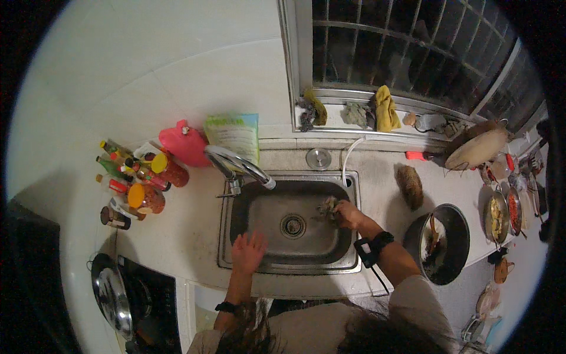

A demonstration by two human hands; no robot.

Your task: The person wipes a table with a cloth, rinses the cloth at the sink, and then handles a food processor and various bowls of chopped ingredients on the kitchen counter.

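Observation:
Before me is a stainless steel sink (269,208) set into a pale counter, with a round drain strainer (292,226) in its floor. My right hand (350,215) grips a crumpled grey-green scrubber or rag (328,208) over the basin's right side; its exact kind is unclear. My left hand (248,253) is over the sink's front left rim with its fingers spread and nothing in it. The chrome faucet (241,166) arches over the back left corner of the basin. No water stream is visible under its spout.
Bottles and orange-lidded jars (146,198) crowd the left counter near a pink container (185,144). A deep pot (455,248) with a wooden utensil stands right, near a brown brush-like object (410,186). A lidded pan (112,301) sits on the cooktop (154,309). Cloths (385,110) lie along the windowsill.

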